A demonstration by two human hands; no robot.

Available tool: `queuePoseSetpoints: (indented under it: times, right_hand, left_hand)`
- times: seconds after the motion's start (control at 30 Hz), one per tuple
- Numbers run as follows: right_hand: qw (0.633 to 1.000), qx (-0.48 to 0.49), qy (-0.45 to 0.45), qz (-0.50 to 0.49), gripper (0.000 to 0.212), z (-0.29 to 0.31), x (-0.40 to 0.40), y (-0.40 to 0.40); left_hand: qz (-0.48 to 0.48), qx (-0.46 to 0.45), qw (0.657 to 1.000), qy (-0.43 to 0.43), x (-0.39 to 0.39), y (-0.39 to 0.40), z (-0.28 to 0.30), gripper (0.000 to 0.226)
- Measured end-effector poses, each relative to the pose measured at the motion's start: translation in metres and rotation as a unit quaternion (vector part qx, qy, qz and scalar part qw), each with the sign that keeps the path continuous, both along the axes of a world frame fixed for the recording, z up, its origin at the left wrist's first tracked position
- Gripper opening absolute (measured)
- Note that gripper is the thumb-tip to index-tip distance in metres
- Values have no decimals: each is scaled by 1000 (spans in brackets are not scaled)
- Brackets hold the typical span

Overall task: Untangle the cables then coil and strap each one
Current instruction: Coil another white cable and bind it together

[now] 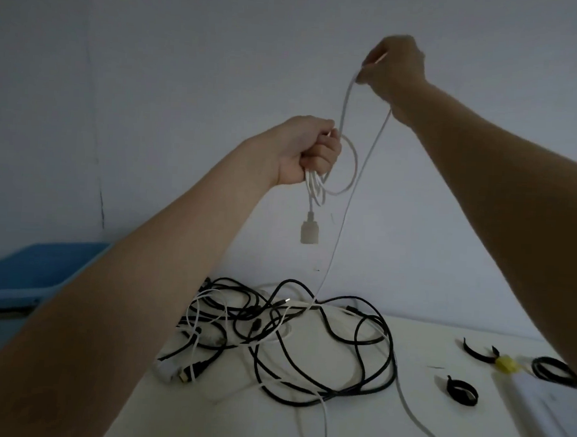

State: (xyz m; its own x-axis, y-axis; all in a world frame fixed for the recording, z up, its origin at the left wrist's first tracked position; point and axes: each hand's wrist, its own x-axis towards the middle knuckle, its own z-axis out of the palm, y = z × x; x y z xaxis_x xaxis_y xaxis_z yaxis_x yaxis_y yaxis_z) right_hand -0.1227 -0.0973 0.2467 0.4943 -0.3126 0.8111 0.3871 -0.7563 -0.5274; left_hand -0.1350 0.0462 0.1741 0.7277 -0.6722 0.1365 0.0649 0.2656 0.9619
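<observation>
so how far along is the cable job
Early. One black coil at the table's right edge may be finished; whether it is strapped is unclear. In hand: the left hand grips loops of the white cable while the right hand lifts its free length. Left: the tangled pile and loose straps.

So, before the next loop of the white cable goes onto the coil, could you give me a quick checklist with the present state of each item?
1. Left hand grips the loops already made in the white cable: ok.
2. Right hand pinches the cable above the coil, ready to lay a loop: ok.
3. Connector hangs free below the left hand: ok.
4. Rest of the white cable free of the tangle of black cables: not ok, it runs down into the pile.
5. Straps on the table for later: ok.
6. Cable's far end located: cannot tell.
</observation>
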Motion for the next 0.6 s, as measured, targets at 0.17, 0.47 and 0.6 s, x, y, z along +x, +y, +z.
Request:
queuePoseSetpoints:
  times: [0.17,0.47,0.6]
  right_hand:
    - [981,-116,158,3,19,-37,7,13]
    - [847,152,418,292,30,-95,-14,-22]
    - [871,197,361,268,34,-106,-19,-21]
  left_hand:
    - [40,-38,998,19,8,-4,-14,37]
    - [15,2,999,43,20,-8,-71,34]
    - [12,16,997,77,23,-13,-83,33]
